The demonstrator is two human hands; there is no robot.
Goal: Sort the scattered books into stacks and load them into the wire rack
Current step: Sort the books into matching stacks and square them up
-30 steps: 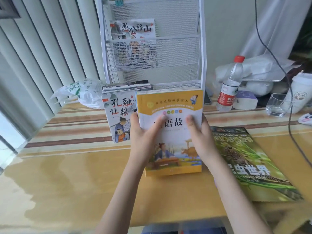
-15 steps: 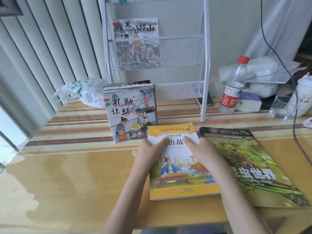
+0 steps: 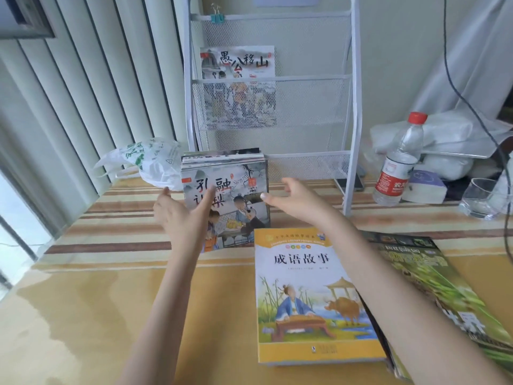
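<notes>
Here, both hands reach toward the grey stack (image 3: 233, 195) standing upright at the far middle of the worktop (image 3: 83, 315). The left hand (image 3: 183, 215) is spread, thumb over the stack's front cover and fingers beyond its left edge; the right hand (image 3: 294, 197) is spread too, fingertips just beside the stack's right edge. Neither has hold of anything, and whether they touch the stack cannot be told.

The yellow book (image 3: 311, 295) lies flat near the right, under the right forearm, its right edge overlapping the green book (image 3: 433, 290), which lies flat further right. Behind the stack stands the wire rack (image 3: 354, 107), with one book (image 3: 238, 87) in its middle pocket and a clip (image 3: 217, 17) on its top rail.

A plastic bag (image 3: 150, 159) lies just left of the stack, close to the left hand's fingers. Right of the rack stand a bottle (image 3: 397, 165) and a glass (image 3: 483, 197), with a small box (image 3: 424, 186) between them and white packets (image 3: 444, 134) behind. A phone (image 3: 351, 180) lies at the rack's foot. A cable (image 3: 472, 107) hangs at far right. Blinds (image 3: 91, 79) line the left.

A second ago both hands held the yellow book upright in front of the rack; half a second ago they were laying it down beside the green one. Since then they have let go and moved away to the stack.
</notes>
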